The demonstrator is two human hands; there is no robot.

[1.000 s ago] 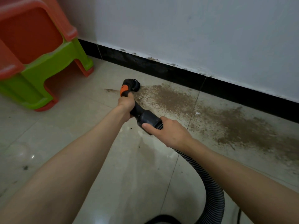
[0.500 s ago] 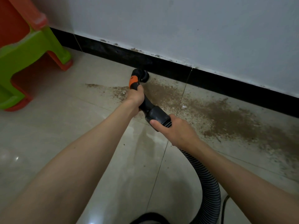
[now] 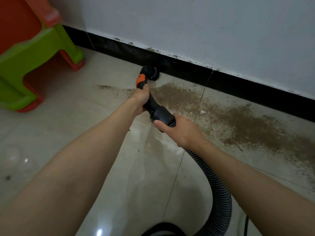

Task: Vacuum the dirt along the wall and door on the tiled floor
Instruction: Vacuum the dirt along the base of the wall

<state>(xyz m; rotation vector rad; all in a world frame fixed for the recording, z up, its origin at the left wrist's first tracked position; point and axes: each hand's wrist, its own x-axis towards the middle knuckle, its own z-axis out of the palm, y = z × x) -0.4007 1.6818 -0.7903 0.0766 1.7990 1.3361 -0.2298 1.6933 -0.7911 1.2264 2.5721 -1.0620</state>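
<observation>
The dirt (image 3: 238, 120) lies as a brown band on the floor (image 3: 85, 133), running along the black skirting (image 3: 238, 86) from about the middle of my view out to the right edge, thickest near the middle and right. A thin streak of it trails left past my left hand, and a small white scrap (image 3: 202, 112) sits in it near a tile joint.

The nozzle (image 3: 151, 73) of the vacuum is down on the floor right against the skirting, just beyond the left end of the band. Behind it is an orange collar (image 3: 141, 80), then the black tube (image 3: 153, 103).

My left hand (image 3: 140, 97) is wrapped around the tube just below the collar. My right hand (image 3: 179, 130) grips the wide black cuff (image 3: 162, 114) where the ribbed hose (image 3: 219, 188) joins, thumb laid along its near side. The hose curves down and back toward me, ending at a dark body (image 3: 162, 230) at the bottom edge, only partly in view.

Above the skirting is the white wall (image 3: 187, 23), chipped along its lower edge. At the far left stand stacked stools (image 3: 34, 48), green and orange, on the floor well apart from the dirt.
</observation>
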